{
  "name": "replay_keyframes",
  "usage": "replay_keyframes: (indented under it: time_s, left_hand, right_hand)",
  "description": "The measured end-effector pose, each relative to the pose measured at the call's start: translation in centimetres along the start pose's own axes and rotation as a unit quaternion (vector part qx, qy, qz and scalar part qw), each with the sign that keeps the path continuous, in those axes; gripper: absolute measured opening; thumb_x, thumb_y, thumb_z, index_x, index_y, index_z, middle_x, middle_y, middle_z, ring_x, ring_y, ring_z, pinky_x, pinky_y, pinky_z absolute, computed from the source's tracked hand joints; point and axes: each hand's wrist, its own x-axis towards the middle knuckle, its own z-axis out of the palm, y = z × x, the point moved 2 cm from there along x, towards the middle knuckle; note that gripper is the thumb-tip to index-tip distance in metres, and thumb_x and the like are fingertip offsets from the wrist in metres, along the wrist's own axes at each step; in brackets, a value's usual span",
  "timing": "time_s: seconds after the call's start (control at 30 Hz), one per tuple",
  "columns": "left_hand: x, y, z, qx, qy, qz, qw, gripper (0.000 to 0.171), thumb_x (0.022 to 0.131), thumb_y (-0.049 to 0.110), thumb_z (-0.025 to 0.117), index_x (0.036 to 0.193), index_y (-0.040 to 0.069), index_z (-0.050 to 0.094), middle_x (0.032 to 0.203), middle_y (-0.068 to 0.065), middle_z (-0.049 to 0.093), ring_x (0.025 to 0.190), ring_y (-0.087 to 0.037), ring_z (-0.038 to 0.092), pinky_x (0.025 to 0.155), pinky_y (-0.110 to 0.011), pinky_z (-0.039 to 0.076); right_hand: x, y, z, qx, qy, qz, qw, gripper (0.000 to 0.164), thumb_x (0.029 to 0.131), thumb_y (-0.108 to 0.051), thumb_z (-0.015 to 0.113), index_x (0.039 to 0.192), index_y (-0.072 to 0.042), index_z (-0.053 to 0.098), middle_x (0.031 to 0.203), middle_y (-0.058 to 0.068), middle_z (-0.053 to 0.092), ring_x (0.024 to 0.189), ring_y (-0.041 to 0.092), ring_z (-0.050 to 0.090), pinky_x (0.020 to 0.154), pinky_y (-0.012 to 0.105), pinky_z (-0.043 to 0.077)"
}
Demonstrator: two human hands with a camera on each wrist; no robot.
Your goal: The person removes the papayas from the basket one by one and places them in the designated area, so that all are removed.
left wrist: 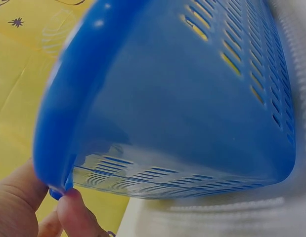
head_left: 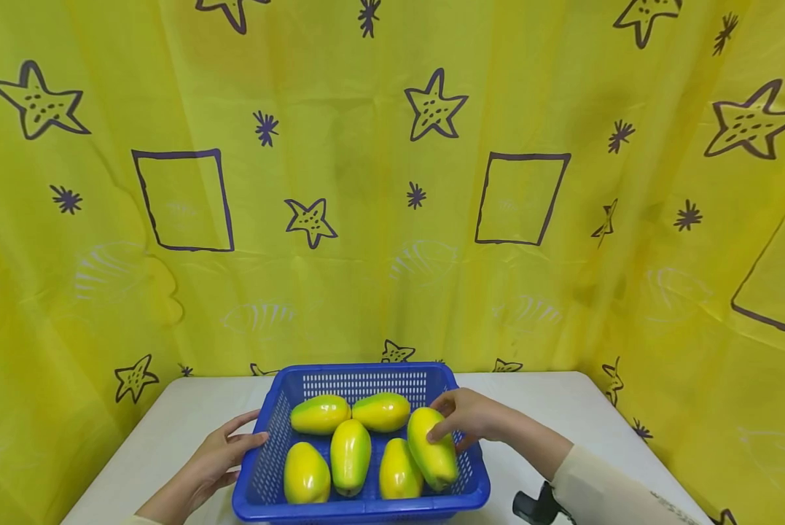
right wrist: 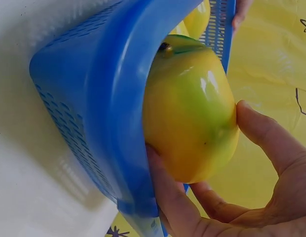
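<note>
A blue plastic basket [head_left: 359,509] with slotted sides holds several glossy yellow-green mangoes, such as the upright mango [head_left: 350,458] in its middle. At the basket's left side, my left hand [head_left: 216,461] pinches the rim, thumb on top; the left wrist view shows its fingertips [left wrist: 76,210] at the rim's edge. My right hand [head_left: 474,415] grips the mango [head_left: 434,453] at the basket's right side, with the thumb on one side and fingers on the other. This mango leans over a neighbouring mango [head_left: 399,474] and lies close inside the rim in the right wrist view.
The basket stands on a white table [head_left: 530,408]. A yellow curtain [head_left: 366,292] printed with stars and squares hangs behind and at both sides. A black device [head_left: 538,504] sits at the right wrist.
</note>
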Motion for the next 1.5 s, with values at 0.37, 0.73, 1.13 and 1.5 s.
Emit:
replay_keyframes:
  time_s: [0.37,0.73,1.13,1.5]
  left_hand:
    - [0.0,-0.1,0.1,0.002,-0.004,0.003,1.0,0.079,0.087,0.038,0.074,0.149,0.01,0.035,0.119,-0.021,0.065,0.093,-0.023,0.069,0.074,-0.037,0.06]
    - [0.0,-0.2,0.0,-0.006,-0.006,0.0,1.0,0.079,0.087,0.037,0.073,0.149,0.01,0.033,0.122,-0.024,0.063,0.091,-0.022,0.069,0.075,-0.037,0.06]
    - [0.2,-0.3,0.0,-0.004,-0.004,-0.008,1.0,0.079,0.088,0.037,0.073,0.149,0.009,0.032,0.121,-0.025,0.063,0.089,-0.022,0.069,0.073,-0.036,0.061]
    - [0.0,-0.2,0.1,-0.003,-0.004,-0.007,1.0,0.079,0.088,0.037,0.073,0.149,0.009,0.032,0.12,-0.023,0.063,0.09,-0.021,0.068,0.072,-0.033,0.058]
  right_hand:
    - [0.1,0.3,-0.9,0.019,-0.015,0.01,1.0,0.053,0.078,-0.012,0.08,0.124,0.002,0.058,0.113,0.014,0.061,0.093,0.026,0.066,0.067,0.046,0.062]
    - [-0.2,-0.1,-1.7,0.034,-0.026,0.014,0.999,0.054,0.078,-0.013,0.08,0.125,0.001,0.058,0.122,0.016,0.055,0.1,0.028,0.063,0.07,0.047,0.061]
    - [-0.7,-0.2,-3.5,0.03,-0.014,0.006,0.999,0.059,0.08,-0.013,0.077,0.131,0.003,0.053,0.12,0.016,0.059,0.096,0.029,0.065,0.072,0.049,0.061]
    - [-0.4,0.9,-5.4,0.05,0.013,0.016,0.999,0.067,0.08,-0.016,0.077,0.136,0.004,0.046,0.127,0.021,0.055,0.104,0.034,0.062,0.075,0.05,0.061]
